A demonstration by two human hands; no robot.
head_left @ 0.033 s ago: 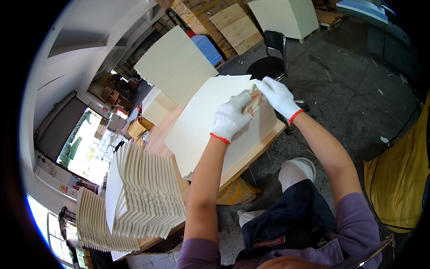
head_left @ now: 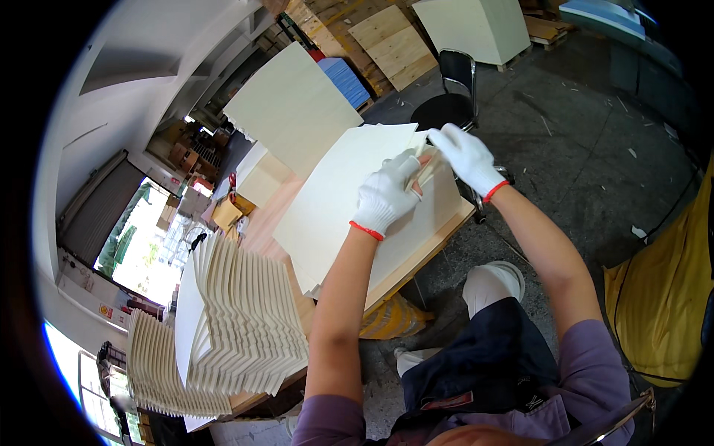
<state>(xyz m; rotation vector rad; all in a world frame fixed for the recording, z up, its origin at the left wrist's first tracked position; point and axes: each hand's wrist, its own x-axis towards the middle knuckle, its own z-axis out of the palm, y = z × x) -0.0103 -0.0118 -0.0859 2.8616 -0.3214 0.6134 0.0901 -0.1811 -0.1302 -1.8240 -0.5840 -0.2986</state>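
Observation:
Both my hands wear white knitted gloves with red cuffs. My left hand presses on a stack of cream sheets at its right edge. Bare fingertips show through that glove, curled round the edges of several lifted sheets. At the stack's far right corner is my right hand. Its fingers stretch leftward, tips beside the sheet corners; nothing shows in them, and the underside of the hand is hidden.
A bulky pile of folded cream sheets stands at the table's left end. A large upright panel rises behind the stack. Beyond the table are a black chair and a pale block of sheets. Yellow cloth hangs at the right.
My right hand has shifted slightly right, away from the sheet corners. My left hand has moved very little, and the gap at the lifted edges looks a bit wider.

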